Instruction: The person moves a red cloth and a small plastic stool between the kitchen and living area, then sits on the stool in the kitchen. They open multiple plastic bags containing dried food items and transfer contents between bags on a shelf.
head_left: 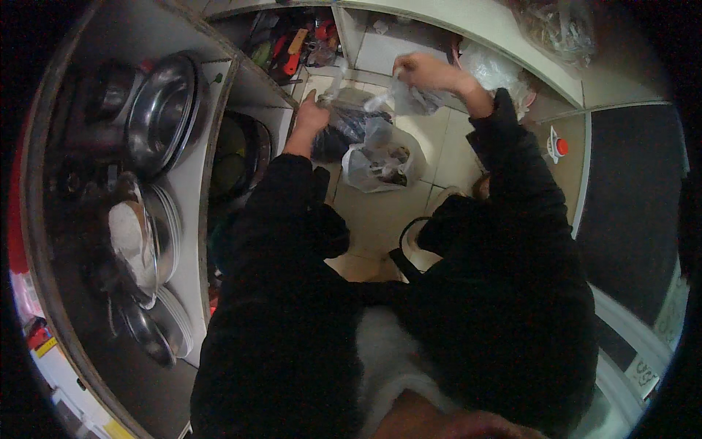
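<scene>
At nine o'clock a clear bowl [151,245] holds a pale lump [131,238]; at ten, a wide metal bowl [159,113] leans on its side on the shelf; between eleven and twelve, orange- and red-handled tools [295,48] lie in a cubby; nearer the centre on that line, the left hand [313,118] is partly curled beside a dark plastic bag [338,137], though I cannot tell whether its fingers grip it; toward one, a whitish bag [374,162] sits open on the tiles, its contents unclear; farther out at one, the right hand [428,72] is closed, pinching a clear plastic bag [415,101] that hangs beneath it; between two and three stands a red-capped container [559,147].
</scene>
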A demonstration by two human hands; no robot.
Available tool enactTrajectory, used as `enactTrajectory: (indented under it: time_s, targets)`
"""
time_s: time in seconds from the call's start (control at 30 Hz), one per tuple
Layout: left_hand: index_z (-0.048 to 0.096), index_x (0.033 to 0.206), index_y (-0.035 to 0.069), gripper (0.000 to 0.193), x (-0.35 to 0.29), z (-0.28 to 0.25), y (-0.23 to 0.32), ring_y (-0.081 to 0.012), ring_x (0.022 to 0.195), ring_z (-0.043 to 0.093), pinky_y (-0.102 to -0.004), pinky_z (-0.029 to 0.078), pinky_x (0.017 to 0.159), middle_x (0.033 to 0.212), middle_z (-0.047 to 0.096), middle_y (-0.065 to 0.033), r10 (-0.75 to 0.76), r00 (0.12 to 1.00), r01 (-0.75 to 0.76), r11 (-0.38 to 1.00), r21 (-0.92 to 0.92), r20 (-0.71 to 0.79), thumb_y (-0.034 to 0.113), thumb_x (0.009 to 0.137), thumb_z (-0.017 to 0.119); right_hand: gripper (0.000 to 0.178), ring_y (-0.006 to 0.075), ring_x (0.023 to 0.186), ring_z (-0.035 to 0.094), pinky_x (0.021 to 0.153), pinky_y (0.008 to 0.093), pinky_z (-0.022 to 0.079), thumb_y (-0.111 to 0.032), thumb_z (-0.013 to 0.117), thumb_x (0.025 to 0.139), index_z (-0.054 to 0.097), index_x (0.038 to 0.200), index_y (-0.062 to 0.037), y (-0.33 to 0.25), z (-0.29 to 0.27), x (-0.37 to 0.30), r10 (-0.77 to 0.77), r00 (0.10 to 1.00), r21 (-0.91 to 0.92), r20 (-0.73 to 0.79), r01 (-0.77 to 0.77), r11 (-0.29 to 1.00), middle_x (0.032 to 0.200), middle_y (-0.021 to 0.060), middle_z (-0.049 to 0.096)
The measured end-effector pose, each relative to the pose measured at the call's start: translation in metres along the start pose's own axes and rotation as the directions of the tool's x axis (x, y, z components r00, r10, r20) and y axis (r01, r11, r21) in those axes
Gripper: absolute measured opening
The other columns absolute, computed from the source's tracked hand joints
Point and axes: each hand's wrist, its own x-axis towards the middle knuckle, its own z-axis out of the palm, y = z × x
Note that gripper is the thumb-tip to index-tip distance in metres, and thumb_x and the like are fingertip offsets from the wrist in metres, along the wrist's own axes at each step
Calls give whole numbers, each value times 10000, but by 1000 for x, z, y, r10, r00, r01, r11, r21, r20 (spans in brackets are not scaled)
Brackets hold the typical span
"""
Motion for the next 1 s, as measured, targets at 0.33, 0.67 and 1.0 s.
enactTrajectory:
  time_s: [0.33, 0.67, 1.0]
  targets:
    - [543, 1192, 2, 445, 35, 27, -53, -192, 685, 642, -311, 503, 559, 925, 666, -153, 116, 978, -81, 977, -197, 173, -98, 760, 501, 391, 355, 949, 606, 785, 437, 479, -176, 566, 764, 584, 1142, -77, 1, 83, 15, 96, 953, -242, 288, -25, 970, 1042, 186, 628]
    - [629, 984, -20, 239, -9, 16, -6, -165, 676, 620, -287, 505, 570, 854, 666, -86, -72, 967, 179, 873, -453, 244, -84, 760, 581, 226, 314, 645, 636, 567, 422, 480, -201, 600, 748, 654, 763, 17, 33, 209, 44, 193, 979, 259, -60, -172, 950, 686, 201, 625]
    - [612, 930, 8, 159, -25, 20, 23, -159, 692, 608, -295, 511, 567, 805, 641, -59, 83, 985, -5, 888, -459, 149, 41, 780, 653, 238, 107, 623, 556, 566, 254, 471, -249, 606, 888, 624, 942, -18, -5, 170, 47, 427, 903, 869, -43, -177, 461, 745, 30, 598]
